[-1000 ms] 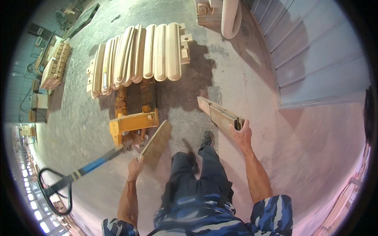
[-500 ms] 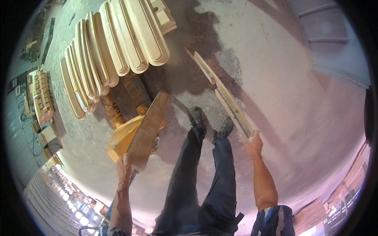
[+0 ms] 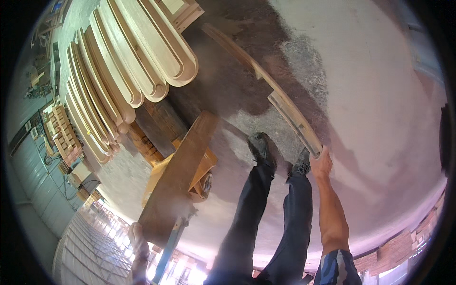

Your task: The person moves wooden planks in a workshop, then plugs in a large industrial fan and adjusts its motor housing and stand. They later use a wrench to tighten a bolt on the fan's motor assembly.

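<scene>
My left hand [image 3: 137, 241] is closed around the near end of a flat brown wooden board [image 3: 178, 178], which slants away over the yellow pallet jack [image 3: 154, 176]. My right hand [image 3: 321, 164] grips the near end of a long, narrow wooden piece [image 3: 295, 117]. This piece has a step in its edge near the middle, and its far part runs out over the dark floor patch. Both arms are stretched apart, one on each side of my legs.
Pale wooden panels with rounded ends [image 3: 156, 45] lie in a row over the jack's forks. A blue handle [image 3: 168, 249] rises near the left board. My shoes [image 3: 262, 149] stand on the concrete floor [image 3: 370, 118]. Stacked wooden parts [image 3: 61, 133] stand at far left.
The whole view has shifted. My left hand is lower and further left in the picture with its board; my right hand and the long piece sit further right. Both hands keep their holds.
</scene>
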{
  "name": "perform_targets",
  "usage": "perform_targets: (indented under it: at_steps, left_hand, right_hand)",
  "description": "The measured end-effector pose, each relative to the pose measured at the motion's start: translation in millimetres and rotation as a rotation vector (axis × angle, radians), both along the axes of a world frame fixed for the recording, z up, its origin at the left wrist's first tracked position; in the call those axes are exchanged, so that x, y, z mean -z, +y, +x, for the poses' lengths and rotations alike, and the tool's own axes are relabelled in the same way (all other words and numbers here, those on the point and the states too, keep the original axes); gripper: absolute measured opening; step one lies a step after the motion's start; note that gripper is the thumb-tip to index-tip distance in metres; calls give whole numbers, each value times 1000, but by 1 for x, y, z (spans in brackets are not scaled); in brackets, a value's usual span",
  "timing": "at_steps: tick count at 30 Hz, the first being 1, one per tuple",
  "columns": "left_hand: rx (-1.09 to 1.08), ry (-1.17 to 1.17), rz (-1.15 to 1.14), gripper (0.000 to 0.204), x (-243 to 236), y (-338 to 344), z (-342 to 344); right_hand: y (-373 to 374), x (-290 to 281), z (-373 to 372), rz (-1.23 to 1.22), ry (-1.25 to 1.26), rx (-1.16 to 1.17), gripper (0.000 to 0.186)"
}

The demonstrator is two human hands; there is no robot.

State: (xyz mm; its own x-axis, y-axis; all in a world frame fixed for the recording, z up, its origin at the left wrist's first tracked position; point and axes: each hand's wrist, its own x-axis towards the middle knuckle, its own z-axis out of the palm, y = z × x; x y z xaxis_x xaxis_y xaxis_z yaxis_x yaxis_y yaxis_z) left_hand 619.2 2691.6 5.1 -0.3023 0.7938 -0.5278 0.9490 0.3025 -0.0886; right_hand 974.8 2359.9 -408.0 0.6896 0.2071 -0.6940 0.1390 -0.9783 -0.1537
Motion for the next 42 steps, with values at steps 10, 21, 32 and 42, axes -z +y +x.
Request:
perform_targets:
  at_steps: [10,21,32,42]
  left_hand:
    - [136,-15,-68,42,-12,28,14]
    - [88,-162,-15,41,-2,67,48]
    - [93,-40,-49,40,-12,83,49]
    - [154,-29,30,52,-15,90,92]
  right_hand:
    - [144,68,-7,109,101,-108,63]
    - [189,56,-11,231,155,196,75]
    - [422,129,-61,893,445,421,41]
    - [232,49,-48,526,856,633,48]
